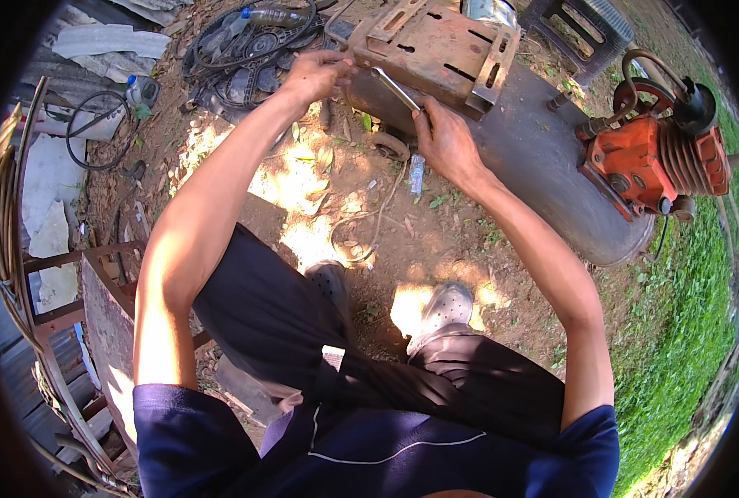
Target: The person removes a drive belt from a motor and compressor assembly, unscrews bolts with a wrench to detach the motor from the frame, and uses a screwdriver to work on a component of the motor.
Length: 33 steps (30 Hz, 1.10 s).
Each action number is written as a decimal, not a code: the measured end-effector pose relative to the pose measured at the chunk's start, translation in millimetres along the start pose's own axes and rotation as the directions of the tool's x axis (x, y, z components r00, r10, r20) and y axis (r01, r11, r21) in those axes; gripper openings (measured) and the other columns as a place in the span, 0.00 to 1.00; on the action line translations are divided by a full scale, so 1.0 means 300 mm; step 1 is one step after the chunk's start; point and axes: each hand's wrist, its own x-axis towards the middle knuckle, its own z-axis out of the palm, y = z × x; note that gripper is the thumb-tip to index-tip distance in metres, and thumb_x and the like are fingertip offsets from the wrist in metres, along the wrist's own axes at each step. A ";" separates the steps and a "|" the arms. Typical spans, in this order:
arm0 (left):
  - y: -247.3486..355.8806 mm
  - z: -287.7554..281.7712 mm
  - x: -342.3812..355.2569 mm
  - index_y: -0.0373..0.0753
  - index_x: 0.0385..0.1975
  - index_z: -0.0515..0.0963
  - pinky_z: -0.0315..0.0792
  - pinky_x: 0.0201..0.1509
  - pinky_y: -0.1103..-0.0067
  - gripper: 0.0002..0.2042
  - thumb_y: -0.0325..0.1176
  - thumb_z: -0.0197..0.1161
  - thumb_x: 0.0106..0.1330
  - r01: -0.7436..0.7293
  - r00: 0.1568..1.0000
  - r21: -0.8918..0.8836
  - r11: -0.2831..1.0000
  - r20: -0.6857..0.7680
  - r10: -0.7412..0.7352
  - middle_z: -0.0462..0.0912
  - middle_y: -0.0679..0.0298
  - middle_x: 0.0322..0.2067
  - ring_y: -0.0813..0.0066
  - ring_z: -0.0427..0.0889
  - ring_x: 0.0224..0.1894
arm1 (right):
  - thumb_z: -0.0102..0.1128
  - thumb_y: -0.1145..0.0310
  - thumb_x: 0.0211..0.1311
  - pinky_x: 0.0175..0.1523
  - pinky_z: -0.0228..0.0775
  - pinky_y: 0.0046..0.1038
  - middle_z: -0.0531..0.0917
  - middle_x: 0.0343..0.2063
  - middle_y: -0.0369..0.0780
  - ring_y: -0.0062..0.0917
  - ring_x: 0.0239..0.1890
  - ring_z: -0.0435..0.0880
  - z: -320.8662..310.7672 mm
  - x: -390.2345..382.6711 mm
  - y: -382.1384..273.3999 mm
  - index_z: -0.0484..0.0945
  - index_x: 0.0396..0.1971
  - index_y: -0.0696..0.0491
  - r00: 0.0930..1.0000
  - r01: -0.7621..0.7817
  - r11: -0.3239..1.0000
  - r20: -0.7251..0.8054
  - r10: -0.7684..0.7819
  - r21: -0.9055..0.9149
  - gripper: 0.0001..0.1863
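Observation:
My right hand [448, 139] is closed round the lower end of a silver wrench [398, 90]. The wrench slants up and left, its head at the near left edge of a rusty slotted metal mounting plate [440, 48]. My left hand [315, 76] reaches to the left end of that plate, its fingers bent and close together near the wrench's head. Whatever those fingertips hold, if anything, is too small to make out. Beneath the plate lies a dark cylindrical air tank [523, 149], which carries it on top.
An orange finned compressor pump [660, 162] sits on the tank's right end. Black belts and wheels [257, 50] lie in a heap at the far left. A dark plastic stool [581, 33] stands behind the tank. Bent metal rods [12, 224] rise at left.

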 end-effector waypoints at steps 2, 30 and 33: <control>-0.018 0.013 0.012 0.37 0.54 0.74 0.73 0.51 0.75 0.18 0.41 0.57 0.71 -0.007 1.000 -0.006 1.000 0.007 0.007 0.84 0.65 0.47 0.75 0.81 0.48 | 0.49 0.68 0.68 0.41 0.71 0.49 0.79 0.31 0.55 0.53 0.36 0.79 0.045 0.018 0.011 0.71 0.41 0.59 0.999 0.001 1.000 -0.036 -0.001 0.008 0.10; -0.014 0.040 -0.015 0.32 0.55 0.69 0.77 0.54 0.77 0.15 0.33 0.46 0.74 0.173 0.980 -0.524 0.834 0.173 -0.095 0.82 0.56 0.48 0.72 0.81 0.49 | 0.52 0.63 0.65 0.33 0.77 0.45 0.84 0.27 0.50 0.47 0.30 0.85 -0.152 0.292 -0.268 0.79 0.34 0.55 0.959 0.212 0.500 0.276 0.057 -0.839 0.12; -0.017 0.057 -0.005 0.30 0.56 0.67 0.76 0.55 0.76 0.16 0.32 0.43 0.74 0.162 0.983 -0.556 0.816 0.167 -0.081 0.81 0.52 0.50 0.70 0.80 0.51 | 0.52 0.61 0.66 0.32 0.77 0.46 0.83 0.26 0.51 0.48 0.29 0.84 -0.111 0.230 -0.225 0.78 0.33 0.56 0.967 0.103 0.503 0.205 0.150 -0.858 0.13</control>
